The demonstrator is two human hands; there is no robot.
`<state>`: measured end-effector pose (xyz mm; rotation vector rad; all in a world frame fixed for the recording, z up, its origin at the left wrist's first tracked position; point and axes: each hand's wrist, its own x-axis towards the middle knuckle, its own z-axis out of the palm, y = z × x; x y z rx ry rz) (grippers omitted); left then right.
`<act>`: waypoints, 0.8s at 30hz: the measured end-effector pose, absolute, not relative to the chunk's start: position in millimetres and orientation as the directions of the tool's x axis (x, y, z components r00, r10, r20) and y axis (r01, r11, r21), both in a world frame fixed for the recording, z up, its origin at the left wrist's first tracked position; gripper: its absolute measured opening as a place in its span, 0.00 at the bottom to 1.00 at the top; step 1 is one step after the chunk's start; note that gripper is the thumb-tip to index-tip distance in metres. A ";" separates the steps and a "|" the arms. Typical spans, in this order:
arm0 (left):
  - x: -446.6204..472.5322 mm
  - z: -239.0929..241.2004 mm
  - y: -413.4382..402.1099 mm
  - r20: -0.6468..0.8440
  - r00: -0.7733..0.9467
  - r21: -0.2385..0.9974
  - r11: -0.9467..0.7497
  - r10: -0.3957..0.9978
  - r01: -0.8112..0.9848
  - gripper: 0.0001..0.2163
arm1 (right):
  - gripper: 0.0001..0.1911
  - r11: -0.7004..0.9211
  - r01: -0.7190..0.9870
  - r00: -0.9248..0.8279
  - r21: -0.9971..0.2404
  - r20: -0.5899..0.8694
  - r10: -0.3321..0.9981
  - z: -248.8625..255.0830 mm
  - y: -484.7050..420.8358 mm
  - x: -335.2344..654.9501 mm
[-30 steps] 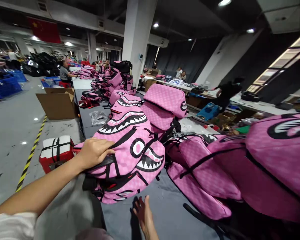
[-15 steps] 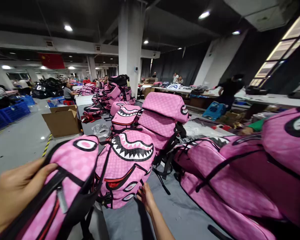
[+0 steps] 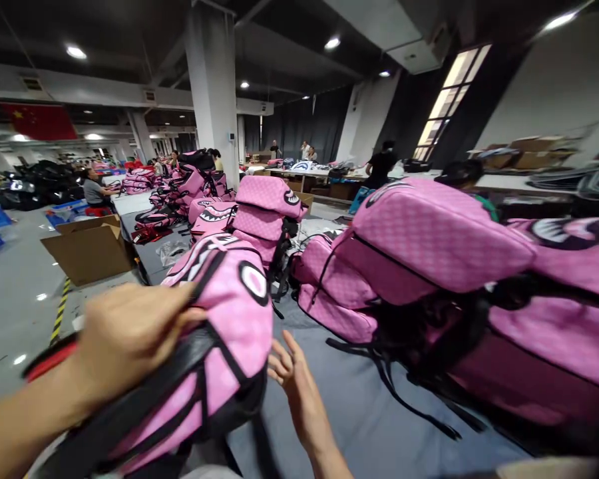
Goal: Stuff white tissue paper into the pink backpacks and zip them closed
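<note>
My left hand (image 3: 130, 332) grips the top of a pink backpack (image 3: 224, 332) with a shark-mouth and eye print and black straps, holding it close in front of me. My right hand (image 3: 292, 372) is open, fingers spread, just right of that backpack above the grey table top (image 3: 329, 392). A heap of the same pink backpacks (image 3: 429, 246) lies on the table to the right, with black straps trailing toward me.
More pink backpacks (image 3: 264, 206) are stacked along the table further back. An open cardboard box (image 3: 87, 249) stands on the floor at left by a yellow-black floor stripe (image 3: 58, 318). A white pillar (image 3: 212, 86) rises behind. Other people work at distant tables.
My left hand has pulled the pink backpack off the pile and toward me. The view has turned right, and my right hand has risen beside the backpack.
</note>
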<state>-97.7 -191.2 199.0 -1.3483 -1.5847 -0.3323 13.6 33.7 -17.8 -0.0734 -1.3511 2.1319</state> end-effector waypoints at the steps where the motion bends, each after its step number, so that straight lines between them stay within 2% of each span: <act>1: -79.6 187.4 -167.1 0.726 0.168 -0.466 0.297 0.667 0.834 0.13 | 0.40 -0.261 -0.496 -0.785 -0.828 0.299 0.542 -15.6 32.3 38.6; 3: -49.0 148.6 -119.7 0.544 0.178 -0.525 0.167 0.820 0.835 0.13 | 0.42 -0.211 -0.489 -0.752 -0.846 0.287 0.593 -25.5 29.2 78.1; 5: -22.1 97.0 -78.7 0.281 0.116 -0.470 0.031 0.953 0.882 0.08 | 0.46 -0.202 -0.377 -0.734 -0.904 0.158 0.660 -53.5 25.8 102.7; 6: -9.4 71.2 -61.8 0.163 0.106 -0.422 -0.028 0.981 0.906 0.07 | 0.47 -0.210 -0.308 -0.711 -0.928 0.078 0.699 -72.0 24.7 110.3; 8: 14.7 28.8 -35.9 0.017 0.090 -0.345 -0.078 0.996 0.935 0.07 | 0.49 -0.226 -0.209 -0.637 -0.951 -0.042 0.770 -109.8 25.8 119.8; 11: 46.6 1.7 -15.4 -0.022 0.087 -0.278 -0.090 0.996 0.956 0.06 | 0.50 -0.184 -0.199 -0.548 -0.963 -0.047 0.835 -145.7 36.1 132.0; 16: 96.2 13.7 -9.2 0.124 0.133 -0.266 -0.096 0.983 0.959 0.05 | 0.49 0.089 -0.239 -0.417 -0.967 0.185 0.890 -144.5 55.6 170.4; 20: 134.9 2.7 -3.7 0.169 0.220 -0.241 -0.176 0.961 0.954 0.06 | 0.51 0.196 -0.147 -0.238 -0.969 0.228 0.944 -161.5 58.8 207.6; 22: 146.7 -13.0 2.4 0.107 0.263 -0.157 -0.245 0.959 0.957 0.06 | 0.50 0.219 -0.088 -0.160 -0.972 0.230 0.960 -184.9 56.6 222.2; 24: 147.6 -32.3 6.7 -0.046 0.270 -0.066 -0.273 0.962 0.960 0.07 | 0.50 0.154 -0.012 -0.167 -0.988 0.154 0.974 -214.4 53.6 231.7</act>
